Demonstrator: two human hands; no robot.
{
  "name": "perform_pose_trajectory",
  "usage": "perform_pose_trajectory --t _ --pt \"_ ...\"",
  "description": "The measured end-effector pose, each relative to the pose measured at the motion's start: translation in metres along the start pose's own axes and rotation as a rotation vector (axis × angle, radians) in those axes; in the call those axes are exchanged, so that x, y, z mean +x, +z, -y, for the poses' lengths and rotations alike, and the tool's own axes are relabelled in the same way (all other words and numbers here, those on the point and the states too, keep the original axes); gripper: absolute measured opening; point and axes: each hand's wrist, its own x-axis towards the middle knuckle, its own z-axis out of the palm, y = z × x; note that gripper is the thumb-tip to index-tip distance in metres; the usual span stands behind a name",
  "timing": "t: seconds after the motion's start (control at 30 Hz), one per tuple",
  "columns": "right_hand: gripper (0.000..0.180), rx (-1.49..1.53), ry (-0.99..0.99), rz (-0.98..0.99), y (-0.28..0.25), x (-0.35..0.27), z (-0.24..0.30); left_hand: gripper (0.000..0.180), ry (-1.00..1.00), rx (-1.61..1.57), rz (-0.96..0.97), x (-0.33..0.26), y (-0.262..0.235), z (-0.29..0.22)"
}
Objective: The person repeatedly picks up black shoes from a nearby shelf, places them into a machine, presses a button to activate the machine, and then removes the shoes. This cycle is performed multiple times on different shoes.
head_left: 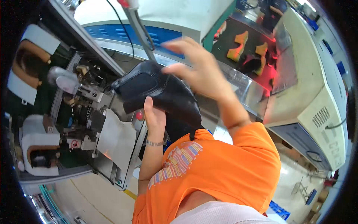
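A black leather ankle boot point(177, 98) with a dark panel in its side lies tilted in front of my body. My left hand point(154, 118) grips it from below; the thumb presses on the leather and the other fingers are hidden behind the boot. Just above the boot's upper right side is my right hand point(199, 67), its fingers apart and slightly smeared by motion. Nothing shows in that hand.
To the left stands a machine with metal clamps point(91, 93) and a pale sheet-like guard point(117, 136). A metal post point(138, 28) rises ahead. At the right, a cream machine point(305, 108) stands beside a red-lit conveyor point(223, 56) carrying several yellowish shoe-shaped pieces point(237, 46).
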Motion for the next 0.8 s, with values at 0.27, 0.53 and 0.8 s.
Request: perform_pose_trajectory --t 0.27,0.53,0.8 --pt "0.033 0.796 0.914 -0.044 -0.018 -0.155 -0.06 0.04 -0.462 -0.145 0.292 0.042 0.001 0.092" --pt "0.018 0.583 1.089 -0.287 -0.027 -0.179 -0.143 0.046 -1.098 0.253 0.058 0.005 -0.066 0.177" --pt "0.04 -0.198 0.918 -0.286 -0.159 -0.056 -0.383 0.042 -0.984 0.416 -0.018 0.003 -0.128 0.125"
